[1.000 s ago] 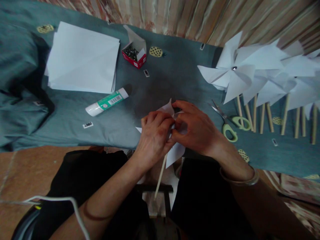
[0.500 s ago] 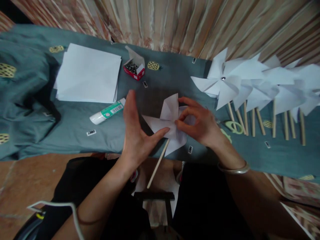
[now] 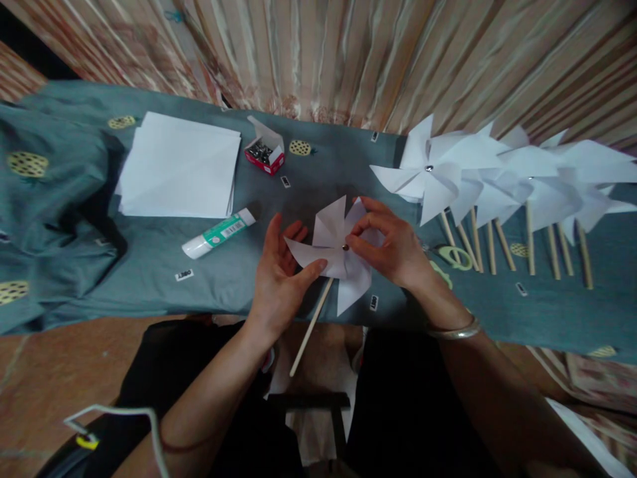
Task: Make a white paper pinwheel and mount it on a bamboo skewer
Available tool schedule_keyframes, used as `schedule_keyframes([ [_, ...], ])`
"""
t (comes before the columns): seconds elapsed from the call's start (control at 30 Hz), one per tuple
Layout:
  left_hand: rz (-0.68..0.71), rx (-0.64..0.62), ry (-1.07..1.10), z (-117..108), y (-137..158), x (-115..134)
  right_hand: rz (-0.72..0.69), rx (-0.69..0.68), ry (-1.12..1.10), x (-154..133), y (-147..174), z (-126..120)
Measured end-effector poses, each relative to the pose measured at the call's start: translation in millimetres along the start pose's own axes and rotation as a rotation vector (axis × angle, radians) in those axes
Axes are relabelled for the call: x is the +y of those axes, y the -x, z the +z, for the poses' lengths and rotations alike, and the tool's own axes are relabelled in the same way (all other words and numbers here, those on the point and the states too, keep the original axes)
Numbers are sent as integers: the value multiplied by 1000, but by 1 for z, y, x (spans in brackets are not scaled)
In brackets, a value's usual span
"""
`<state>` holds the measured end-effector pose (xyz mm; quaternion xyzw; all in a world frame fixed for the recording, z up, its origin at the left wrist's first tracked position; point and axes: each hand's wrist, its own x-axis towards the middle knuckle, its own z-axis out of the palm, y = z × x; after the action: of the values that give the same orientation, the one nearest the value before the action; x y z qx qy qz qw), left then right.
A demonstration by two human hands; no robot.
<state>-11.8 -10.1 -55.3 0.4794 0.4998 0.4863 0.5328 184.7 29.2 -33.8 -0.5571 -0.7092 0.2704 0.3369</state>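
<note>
Left hand (image 3: 279, 282) spread, thumb (image 3: 314, 269) on a blade (image 3: 311, 255) of the paper pinwheel (image 3: 354, 287), seemingly steadying it at the near edge of the bench (image 3: 219, 285); right hand (image 3: 393, 249) bunches fingertips (image 3: 354, 240) beside the centre pin (image 3: 345, 247), pinch unclear!

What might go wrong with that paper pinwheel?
The shiny pin is close beside the right hand, so if it has a sharp end, it might prick. The left hand touches the pinwheel, so pressing too hard could crease its paper blades. The box of small metal pieces stands open, so a bump might spill them.
</note>
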Motion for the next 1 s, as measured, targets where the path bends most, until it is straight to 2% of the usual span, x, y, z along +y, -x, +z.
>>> schedule_keyframes([
  [0.1, 17, -12, -13, 2, 2, -1, -30, -4, 10, 1, 1, -1],
  [0.27, 71, -39, -152, 0, 6, 1, -66, -19, 43, 2, 3, -2],
  [0.47, 43, -59, -238, -2, 5, 6, -102, 2, 21, -2, 5, -5],
  [0.77, 31, -92, -236, -2, 6, 11, -59, 75, -49, -13, 9, -18],
  [1.0, 35, -113, -304, -2, 4, 8, 24, 145, -245, -5, 12, -15],
])
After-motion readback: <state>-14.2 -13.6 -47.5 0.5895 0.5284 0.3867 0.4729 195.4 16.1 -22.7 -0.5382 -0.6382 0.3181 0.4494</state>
